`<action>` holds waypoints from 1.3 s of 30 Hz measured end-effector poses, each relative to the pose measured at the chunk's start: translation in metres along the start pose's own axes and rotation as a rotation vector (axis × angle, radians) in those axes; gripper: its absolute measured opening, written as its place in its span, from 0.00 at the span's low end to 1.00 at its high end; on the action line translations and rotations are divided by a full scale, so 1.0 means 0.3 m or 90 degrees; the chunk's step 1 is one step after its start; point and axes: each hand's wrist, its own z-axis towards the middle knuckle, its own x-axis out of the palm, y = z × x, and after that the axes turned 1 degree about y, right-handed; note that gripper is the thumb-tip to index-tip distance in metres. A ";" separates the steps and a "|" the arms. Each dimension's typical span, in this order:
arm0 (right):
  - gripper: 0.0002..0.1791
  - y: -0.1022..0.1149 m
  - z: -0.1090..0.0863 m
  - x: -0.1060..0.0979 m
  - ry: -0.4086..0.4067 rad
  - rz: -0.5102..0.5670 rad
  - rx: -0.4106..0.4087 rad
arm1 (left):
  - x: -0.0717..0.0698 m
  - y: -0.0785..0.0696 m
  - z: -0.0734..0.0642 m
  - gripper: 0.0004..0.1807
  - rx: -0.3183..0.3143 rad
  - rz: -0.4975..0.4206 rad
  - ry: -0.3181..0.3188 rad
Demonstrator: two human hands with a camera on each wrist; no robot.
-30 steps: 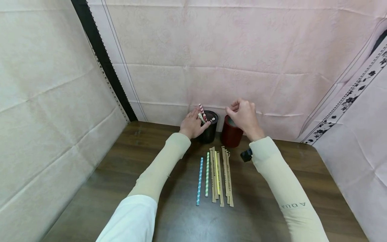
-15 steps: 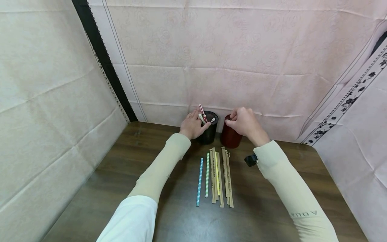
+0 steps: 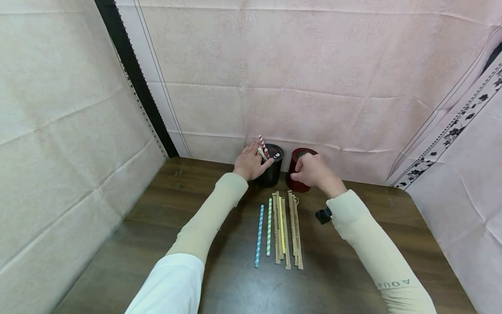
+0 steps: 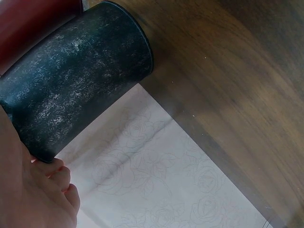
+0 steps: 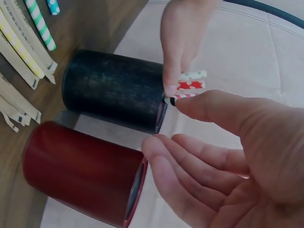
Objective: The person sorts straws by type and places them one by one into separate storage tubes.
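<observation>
A black cup (image 3: 270, 170) stands upright at the back of the table, with red-and-white, pale green and black-and-white striped straws (image 3: 263, 146) sticking out of it. My left hand (image 3: 250, 162) holds that cup at its mouth, thumb along the near rim and fingers beside the straws. To its right stands a red cup (image 5: 85, 171). Over the red cup's near right side hovers my right hand (image 3: 313, 172), thumb and fingers spread apart with nothing between them. The thumb overlaps the black-and-white straw end in the right wrist view.
In front of the cups lie a blue straw (image 3: 259, 235), a green striped straw (image 3: 269, 226), a yellow straw (image 3: 282, 226) and several brown paper-wrapped straws (image 3: 296, 231), roughly parallel. Pale cloth (image 3: 313, 87) hangs close behind the cups.
My right hand has come down from above the red cup's mouth to its near side, opening the red rim to view. The left hand stays at the black cup.
</observation>
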 end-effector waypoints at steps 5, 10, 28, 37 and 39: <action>0.11 -0.011 0.002 0.040 0.045 -0.007 -0.006 | -0.001 -0.002 0.001 0.48 -0.002 0.003 -0.004; 0.13 -0.022 0.001 0.092 0.075 0.002 0.006 | -0.004 -0.004 -0.003 0.48 -0.002 -0.002 -0.002; 0.30 -0.062 0.014 0.295 0.154 0.062 0.059 | 0.006 0.001 0.001 0.50 0.003 0.006 -0.004; 0.31 -0.067 0.027 0.378 0.161 0.055 0.083 | 0.000 0.001 -0.003 0.49 0.001 -0.006 0.002; 0.31 -0.065 0.028 0.389 0.160 0.053 0.086 | 0.000 0.001 -0.003 0.49 0.000 -0.006 0.002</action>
